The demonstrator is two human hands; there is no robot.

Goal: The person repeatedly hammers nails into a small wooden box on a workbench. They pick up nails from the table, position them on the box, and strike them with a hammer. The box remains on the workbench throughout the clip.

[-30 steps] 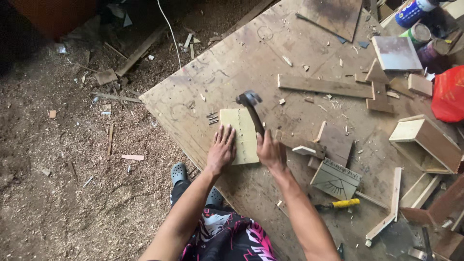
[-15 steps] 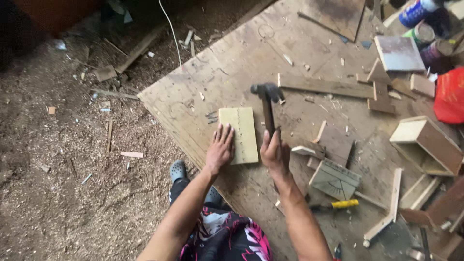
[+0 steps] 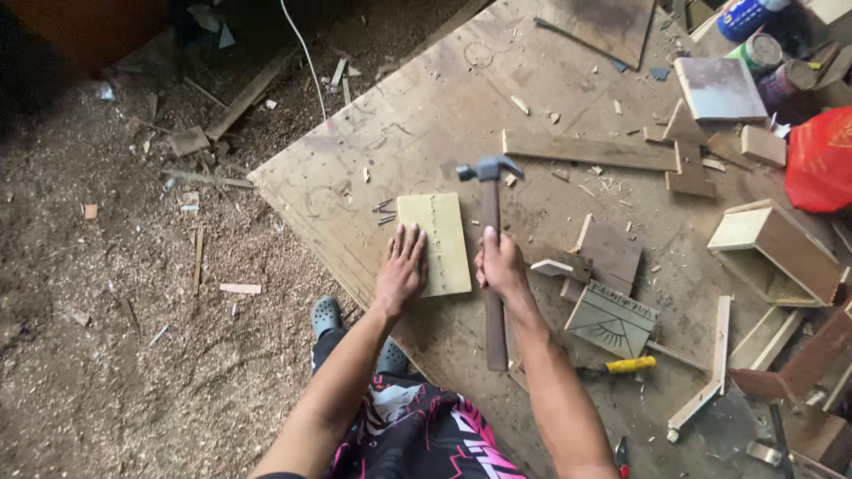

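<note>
The right hand (image 3: 501, 263) is wrapped around the wooden handle of a claw hammer (image 3: 490, 232), fingers closed tight on the shaft well above its lower end, with the steel head raised beyond the far right corner of a pale rectangular wood panel (image 3: 435, 243). The left hand (image 3: 401, 270) lies flat, fingers spread, pressing on the panel's near left edge; the fingertips rest on the panel face. The panel lies flat on a large plywood sheet (image 3: 426, 115) on the ground, between the two hands. Risk: a strike that lands off line could hit the spread left fingers, because they sit on the same small panel as the work area. Risk: the panel could shift under a blow, since only one palm restrains it. Loose nails (image 3: 384, 211) lie just beyond the panel's far left corner and could scatter under vibration.
</note>
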